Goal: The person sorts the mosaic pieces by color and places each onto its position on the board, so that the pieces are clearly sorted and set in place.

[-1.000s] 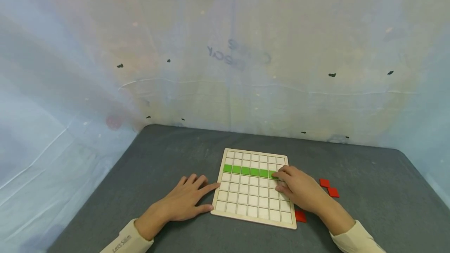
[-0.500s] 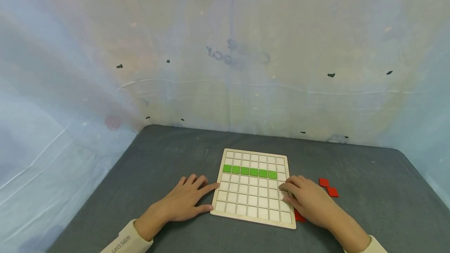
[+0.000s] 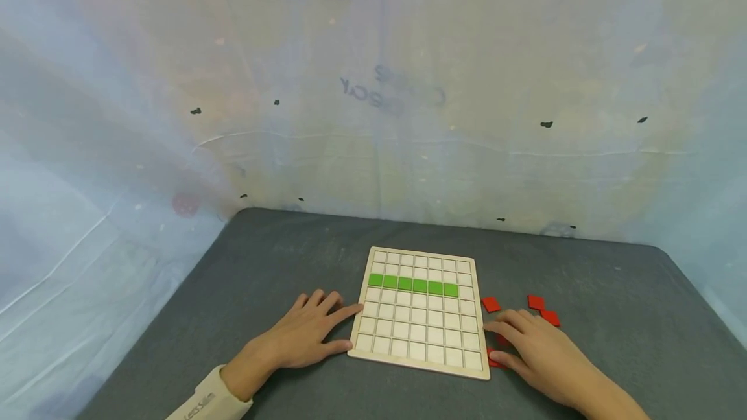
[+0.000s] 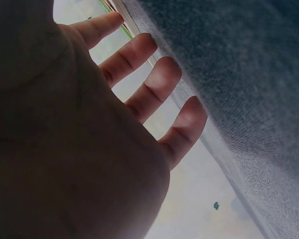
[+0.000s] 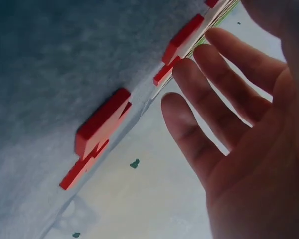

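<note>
A square-gridded wooden board (image 3: 417,365) lies on the dark table, with a row of green tiles (image 3: 405,284) across its upper part. At its left edge, my left hand (image 3: 300,336) rests with fingers spread, index fingertip and thumb right at the rim. My right hand (image 3: 539,352) is just right of the board, fingers loosely bent over red tiles (image 3: 496,358) that it partly covers. In the right wrist view its fingers (image 5: 192,74) are extended, with red tiles (image 5: 103,122) standing out on the table beyond them. Nothing shows between the fingers of either hand.
Beyond the right hand lie more loose red tiles (image 3: 536,302), one tile (image 3: 491,304) near the board's right edge. A grey cloth covers the table (image 3: 280,258). Pale printed curtains (image 3: 408,174) hang behind and at the sides.
My right hand has drawn back from the end of the green row, moving right and nearer, off the board. A red tile beside the board came into view. The left hand stayed put.
</note>
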The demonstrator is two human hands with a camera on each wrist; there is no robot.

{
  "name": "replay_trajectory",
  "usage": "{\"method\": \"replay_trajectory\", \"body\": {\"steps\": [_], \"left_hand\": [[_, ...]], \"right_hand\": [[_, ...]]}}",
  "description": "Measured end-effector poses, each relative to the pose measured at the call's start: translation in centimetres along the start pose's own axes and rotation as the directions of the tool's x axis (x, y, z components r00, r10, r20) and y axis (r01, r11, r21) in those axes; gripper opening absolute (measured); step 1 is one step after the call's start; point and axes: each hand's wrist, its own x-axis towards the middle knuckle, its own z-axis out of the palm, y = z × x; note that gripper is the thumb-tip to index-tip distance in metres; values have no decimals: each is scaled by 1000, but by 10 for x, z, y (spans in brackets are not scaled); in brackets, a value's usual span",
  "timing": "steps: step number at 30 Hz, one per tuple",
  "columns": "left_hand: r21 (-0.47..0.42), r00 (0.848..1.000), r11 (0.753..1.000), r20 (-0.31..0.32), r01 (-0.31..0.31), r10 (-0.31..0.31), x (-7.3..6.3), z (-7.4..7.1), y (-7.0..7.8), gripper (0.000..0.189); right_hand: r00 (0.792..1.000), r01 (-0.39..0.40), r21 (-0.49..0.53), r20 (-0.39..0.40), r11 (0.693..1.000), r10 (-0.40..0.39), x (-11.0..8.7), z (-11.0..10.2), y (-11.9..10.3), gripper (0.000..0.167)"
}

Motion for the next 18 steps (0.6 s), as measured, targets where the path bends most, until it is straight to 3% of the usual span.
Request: {"method": "replay_trajectory", "body": {"steps": [9,18], "left_hand": [[-2,1000,1000,0,-3,3,0,2,0,61],[11,1000,1000,-3,3,-3,0,4,-3,61]], "right_hand": [[1000,0,22,28,1000,0,-9,-1,-3,40],[1000,6,34,15,999,-6,-9,1,0,31]]}}
